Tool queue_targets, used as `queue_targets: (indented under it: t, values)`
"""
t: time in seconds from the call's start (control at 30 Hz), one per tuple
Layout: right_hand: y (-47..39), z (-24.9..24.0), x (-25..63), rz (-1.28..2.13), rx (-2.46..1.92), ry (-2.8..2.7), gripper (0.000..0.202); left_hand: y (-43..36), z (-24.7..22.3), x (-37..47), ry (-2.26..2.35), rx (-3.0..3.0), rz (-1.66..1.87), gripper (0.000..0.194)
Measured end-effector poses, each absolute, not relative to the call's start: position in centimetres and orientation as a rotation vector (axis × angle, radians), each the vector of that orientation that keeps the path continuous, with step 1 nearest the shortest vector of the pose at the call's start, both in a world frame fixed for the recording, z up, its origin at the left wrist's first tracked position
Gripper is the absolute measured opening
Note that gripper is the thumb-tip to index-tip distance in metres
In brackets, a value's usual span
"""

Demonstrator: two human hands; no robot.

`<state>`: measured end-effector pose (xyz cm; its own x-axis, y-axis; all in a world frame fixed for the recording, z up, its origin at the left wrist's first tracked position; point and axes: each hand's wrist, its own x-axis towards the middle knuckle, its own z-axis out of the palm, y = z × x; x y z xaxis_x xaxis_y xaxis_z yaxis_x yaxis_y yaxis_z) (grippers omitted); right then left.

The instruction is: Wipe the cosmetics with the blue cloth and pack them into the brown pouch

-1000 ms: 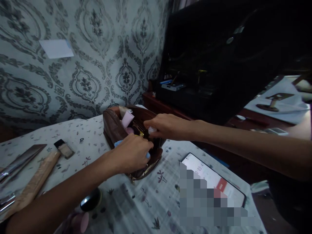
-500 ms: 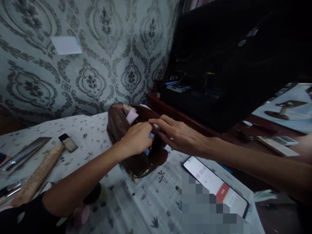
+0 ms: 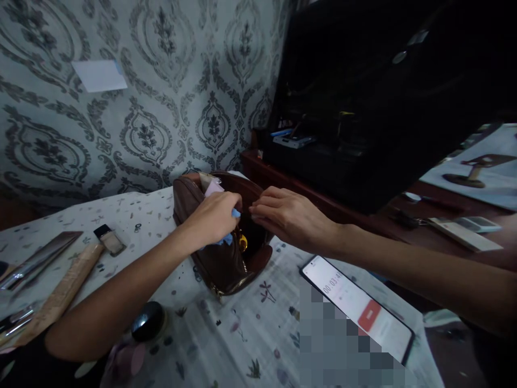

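Observation:
A brown leather-look pouch (image 3: 226, 277) stands unzipped on the cloth. My left hand (image 3: 216, 215) is curled at its left inner side, closed round a blue, crumpled-looking piece (image 3: 225, 238); its exact kind is not clear. My right hand (image 3: 285, 215) grips the pouch's right rim, its fingers bent together over the edge. Inside the opening shows a shiny yellow round thing (image 3: 243, 243). A pale pink item (image 3: 214, 187) sticks up at the back of the pouch. The pouch's depths are dark.
On the left lie a foundation bottle (image 3: 109, 240), a beige tube (image 3: 67, 285) and a silvery-brown item (image 3: 44, 260). Close by my left forearm sits a round dark compact (image 3: 147, 321). A phone (image 3: 357, 307) showing a timer lies at right, below a large black screen (image 3: 343, 108).
My left hand has shifted slightly left and up with the blue piece, away from my right hand. More of the pouch's inside, the yellow thing and the dark compact now show.

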<state>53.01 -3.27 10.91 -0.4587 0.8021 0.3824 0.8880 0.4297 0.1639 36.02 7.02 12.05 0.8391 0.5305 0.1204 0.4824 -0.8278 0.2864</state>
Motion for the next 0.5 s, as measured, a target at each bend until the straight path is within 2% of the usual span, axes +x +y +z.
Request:
queue_targets:
  t: [0.17, 0.33, 0.5]
  values:
    - [-3.7, 11.3, 53.1, -0.464, -1.524, -2.448, 0.030, 5.4, 12.3, 37.6, 0.951, 2.974, -0.055, 0.021]
    - [-3.8, 11.7, 52.8, -0.475, -1.571, -2.483, 0.032, 5.2, 11.9, 38.5, 0.948, 3.001, -0.029, 0.022]
    - [-3.6, 11.5, 52.1, -0.570, -1.600, -2.527, 0.025, 5.8, 11.6, 38.4, 0.944, 2.999, -0.039, 0.025]
